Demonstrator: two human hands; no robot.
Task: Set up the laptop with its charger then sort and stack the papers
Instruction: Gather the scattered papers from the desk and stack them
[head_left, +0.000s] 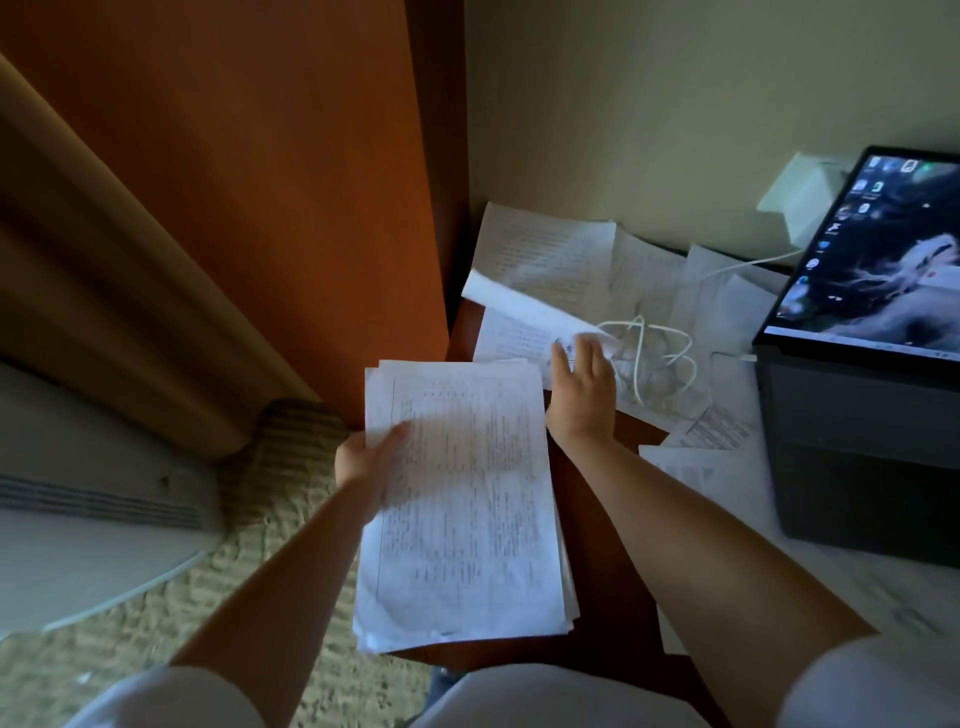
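Observation:
My left hand (366, 457) grips a thick stack of printed papers (462, 499) by its left edge, thumb on top, above the desk's front left corner. My right hand (582, 384) reaches past the stack and holds a single loose sheet (519, 304), which is lifted and blurred. More loose papers (561, 254) lie scattered along the wall. The open laptop (872, 291) stands at the right with its screen lit. Its white charger brick (800, 200) sits at the wall, and the white cable (670, 358) loops over the papers to the laptop's side.
The brown desk (613, 571) stands in a corner between a tall wooden panel (311, 197) and a beige wall. Further sheets (717, 467) lie by the laptop's base. Left of the desk are a curtain, a white heater (93, 514) and patterned carpet.

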